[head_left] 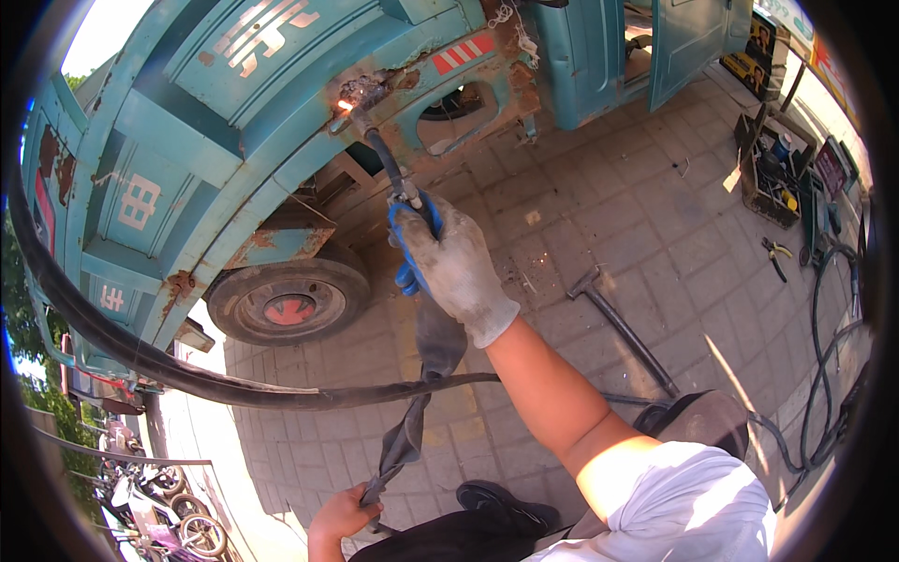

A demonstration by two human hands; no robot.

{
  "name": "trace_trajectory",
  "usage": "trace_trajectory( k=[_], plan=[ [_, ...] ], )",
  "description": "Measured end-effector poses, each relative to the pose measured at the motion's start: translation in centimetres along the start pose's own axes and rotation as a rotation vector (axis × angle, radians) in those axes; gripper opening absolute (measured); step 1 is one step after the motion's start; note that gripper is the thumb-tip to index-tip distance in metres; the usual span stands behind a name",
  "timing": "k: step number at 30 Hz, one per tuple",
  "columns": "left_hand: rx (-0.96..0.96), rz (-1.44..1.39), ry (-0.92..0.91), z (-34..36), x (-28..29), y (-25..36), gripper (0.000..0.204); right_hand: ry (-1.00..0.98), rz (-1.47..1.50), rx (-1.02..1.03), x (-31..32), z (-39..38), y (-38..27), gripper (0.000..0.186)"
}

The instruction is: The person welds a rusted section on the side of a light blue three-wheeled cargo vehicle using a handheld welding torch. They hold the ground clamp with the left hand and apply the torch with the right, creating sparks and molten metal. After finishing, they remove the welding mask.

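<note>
Closest to me is my own white sleeve [688, 501] at the lower edge, and from it my right forearm runs up and to the left to my right hand [454, 267], which wears a grey-white glove with blue on the fingers [405, 245]. Those fingers are wrapped tight around the grip of a welding torch [393, 178]. The torch's long axis runs from my fist up and to the left, and its tip points at a rusty seam on the teal truck body [234, 122], where a small bright spark [345, 105] shows at the contact point. From the bottom of the fist the torch's thick black hose [426, 361] hangs down and to the left. My bare left hand [345, 513] sits low in the view, fingers curled shut around that hose near its lower end. A second heavy black cable [140, 356] sweeps from the left rim across under the truck toward my arm. Below the rusty panel sits a truck wheel [288, 302] with a red hub. The ground is grey brick paving [609, 215] in strong sun. A long-handled hammer [623, 328] lies on it to my right, pliers [775, 258] farther right, and an open toolbox [773, 173] beyond them. Parked bikes [159, 510] show at the lower left.
</note>
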State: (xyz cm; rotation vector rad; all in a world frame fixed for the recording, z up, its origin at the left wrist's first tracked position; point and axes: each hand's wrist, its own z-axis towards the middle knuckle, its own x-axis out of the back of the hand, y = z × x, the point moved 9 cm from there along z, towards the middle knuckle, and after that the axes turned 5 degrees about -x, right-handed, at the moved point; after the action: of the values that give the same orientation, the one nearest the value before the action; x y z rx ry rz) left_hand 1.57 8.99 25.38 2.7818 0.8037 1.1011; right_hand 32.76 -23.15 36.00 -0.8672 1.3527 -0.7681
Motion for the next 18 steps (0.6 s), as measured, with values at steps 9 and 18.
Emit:
trace_trajectory(
  k=[9, 18],
  plan=[
    [-0.023, -0.016, 0.009, -0.02, -0.08, -0.05, 0.041, -0.007, -0.042, 0.001, -0.04, 0.35, 0.22, 0.038],
    [-0.007, -0.007, 0.0, -0.04, -0.11, -0.14, 0.039, -0.004, -0.033, 0.003, -0.27, 0.47, -0.18, 0.039]
  ],
)
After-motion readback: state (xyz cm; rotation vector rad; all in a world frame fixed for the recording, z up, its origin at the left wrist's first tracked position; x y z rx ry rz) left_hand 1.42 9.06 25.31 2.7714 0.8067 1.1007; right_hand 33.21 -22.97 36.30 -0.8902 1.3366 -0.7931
